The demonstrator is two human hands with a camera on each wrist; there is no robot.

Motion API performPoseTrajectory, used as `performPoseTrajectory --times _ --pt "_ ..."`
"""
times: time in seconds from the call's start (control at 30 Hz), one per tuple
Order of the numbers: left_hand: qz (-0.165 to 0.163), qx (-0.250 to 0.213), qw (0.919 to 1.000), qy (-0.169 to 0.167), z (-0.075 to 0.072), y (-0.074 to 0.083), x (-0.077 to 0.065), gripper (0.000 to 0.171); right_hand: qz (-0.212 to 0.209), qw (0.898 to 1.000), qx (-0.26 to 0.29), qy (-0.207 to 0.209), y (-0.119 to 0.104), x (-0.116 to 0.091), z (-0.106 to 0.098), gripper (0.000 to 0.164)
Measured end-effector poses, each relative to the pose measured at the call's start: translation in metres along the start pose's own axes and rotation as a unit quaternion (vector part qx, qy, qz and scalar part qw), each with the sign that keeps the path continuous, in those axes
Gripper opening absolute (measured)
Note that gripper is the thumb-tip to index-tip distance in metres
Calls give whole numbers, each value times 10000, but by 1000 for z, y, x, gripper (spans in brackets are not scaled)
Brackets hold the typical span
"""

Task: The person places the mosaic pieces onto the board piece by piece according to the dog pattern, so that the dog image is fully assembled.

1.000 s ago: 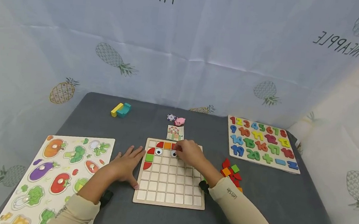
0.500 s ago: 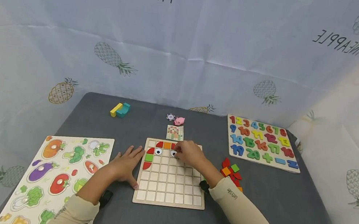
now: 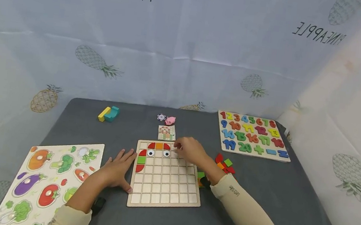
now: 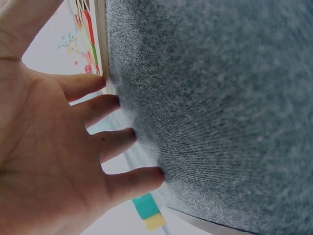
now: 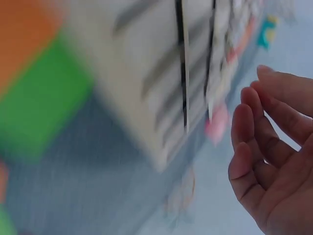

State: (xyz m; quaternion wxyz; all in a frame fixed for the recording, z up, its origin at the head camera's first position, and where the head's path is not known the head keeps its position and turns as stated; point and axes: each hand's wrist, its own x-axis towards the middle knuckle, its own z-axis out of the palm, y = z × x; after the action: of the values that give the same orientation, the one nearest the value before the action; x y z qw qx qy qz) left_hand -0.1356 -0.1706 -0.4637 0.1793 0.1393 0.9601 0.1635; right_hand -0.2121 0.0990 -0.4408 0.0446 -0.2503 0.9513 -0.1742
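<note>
A wooden grid board (image 3: 166, 188) lies on the dark table. Its upper left holds an orange square (image 3: 159, 146), a green square (image 3: 141, 160), several red rounded tiles (image 3: 139, 168) and two eye tiles (image 3: 166, 153). My left hand (image 3: 115, 169) is spread along the board's left side, thumb and fingers touching its edge. My right hand (image 3: 191, 151) hovers over the board's upper right, just beside the right eye tile. In the right wrist view, the fingers (image 5: 243, 122) are loosely bent, with nothing visible between them.
A picture card (image 3: 166, 132), pink pig (image 3: 170, 120) and poker chip (image 3: 161, 117) lie behind the board. Loose tiles (image 3: 228, 162) are heaped at right. A number puzzle (image 3: 254, 136) lies back right, a vegetable puzzle (image 3: 71, 180) left, yellow and teal blocks (image 3: 111, 114) back left.
My right hand has released the right eye tile and lifted off it slightly to the right, leaving the tile in full view. The left hand stays at the board's edge; the head view has shifted.
</note>
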Motion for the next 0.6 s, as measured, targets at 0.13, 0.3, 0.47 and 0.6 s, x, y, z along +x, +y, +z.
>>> performPoseTrajectory --times 0.13,0.3,0.47,0.6 --pt "47 24 10000 52 -1 0 2 126 287 9994 -153 69 32 -26 -28 12" --pt "85 -9 9999 62 -4 -2 3 127 648 9967 -413 -244 70 -65 -49 10" --pt "85 -23 10000 -37 -3 -3 1 127 946 9927 -431 -613 93 -95 -51 8" --pt "130 -74 9999 -87 1 -2 2 127 1347 9868 -415 -800 101 -114 -45 11"
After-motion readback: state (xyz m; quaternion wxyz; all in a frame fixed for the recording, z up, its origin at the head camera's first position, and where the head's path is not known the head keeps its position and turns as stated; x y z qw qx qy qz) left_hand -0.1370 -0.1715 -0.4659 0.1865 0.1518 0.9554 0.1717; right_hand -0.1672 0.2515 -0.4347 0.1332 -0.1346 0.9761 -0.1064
